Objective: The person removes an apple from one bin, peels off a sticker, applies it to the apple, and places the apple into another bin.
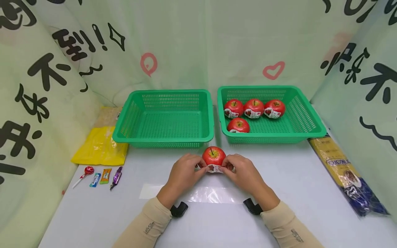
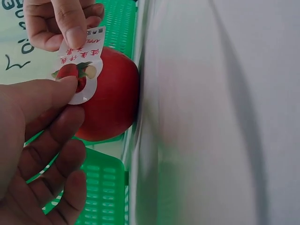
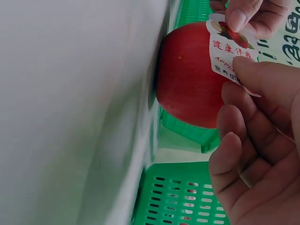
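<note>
A red apple [image 1: 214,155] stands on the white table in front of two green baskets. A white printed label [image 1: 216,168] lies against its near side. My left hand [image 1: 198,167] pinches the label's left end and my right hand [image 1: 231,167] pinches its right end. In the left wrist view my thumb [image 2: 56,91] presses the round end of the label [image 2: 82,65] onto the apple [image 2: 112,103], while the right hand [image 2: 61,21] holds the other end. In the right wrist view the label [image 3: 229,51] is partly lifted off the apple [image 3: 187,77].
The left green basket [image 1: 167,137] is empty. The right basket [image 1: 305,119] holds several labelled apples [image 1: 253,108]. A yellow bag [image 1: 99,146] and small candies [image 1: 102,175] lie at the left. A clear plastic strip [image 1: 201,194] lies near me, and a blue-yellow packet [image 1: 347,172] at the right.
</note>
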`<action>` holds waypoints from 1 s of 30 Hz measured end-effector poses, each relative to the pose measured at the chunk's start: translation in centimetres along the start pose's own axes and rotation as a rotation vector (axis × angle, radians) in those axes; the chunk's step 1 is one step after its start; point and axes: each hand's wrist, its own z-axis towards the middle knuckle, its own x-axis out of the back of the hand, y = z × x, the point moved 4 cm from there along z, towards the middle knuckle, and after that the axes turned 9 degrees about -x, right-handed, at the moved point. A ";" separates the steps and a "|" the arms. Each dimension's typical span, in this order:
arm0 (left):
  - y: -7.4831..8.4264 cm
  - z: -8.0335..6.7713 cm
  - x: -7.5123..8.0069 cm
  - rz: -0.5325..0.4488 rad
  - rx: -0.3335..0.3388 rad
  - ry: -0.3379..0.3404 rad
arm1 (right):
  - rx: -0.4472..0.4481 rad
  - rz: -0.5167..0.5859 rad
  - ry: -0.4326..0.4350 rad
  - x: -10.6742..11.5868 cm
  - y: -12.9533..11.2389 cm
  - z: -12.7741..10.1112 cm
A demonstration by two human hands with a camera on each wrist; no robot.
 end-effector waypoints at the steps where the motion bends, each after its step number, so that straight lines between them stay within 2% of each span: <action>1: -0.2 0.0 0.0 -0.005 0.002 -0.002 | -0.002 0.004 -0.007 -0.1 0.0 0.2; 7: -1.1 0.3 -0.4 -0.039 0.002 -0.024 | -0.041 0.010 -0.063 -0.5 0.2 0.8; 11: -1.5 0.1 -0.5 -0.085 0.000 0.019 | -0.052 -0.005 -0.062 -0.6 0.3 1.0; 14: -1.7 0.0 -0.6 -0.170 0.015 0.051 | -0.044 -0.002 -0.038 -0.7 0.4 0.9; 19: -2.1 -0.1 -1.1 -0.318 0.075 0.012 | -0.053 0.099 -0.035 -0.9 1.1 0.3; 23: -2.2 -0.3 -1.5 -0.372 0.098 -0.020 | -0.061 0.156 -0.023 -1.0 1.6 0.1; 27: -2.4 -0.4 -1.5 -0.395 0.081 0.002 | -0.050 0.181 0.000 -1.1 2.0 0.1; 30: -2.8 -0.4 -1.4 -0.396 0.096 0.033 | -0.032 0.202 -0.004 -1.3 2.2 0.3</action>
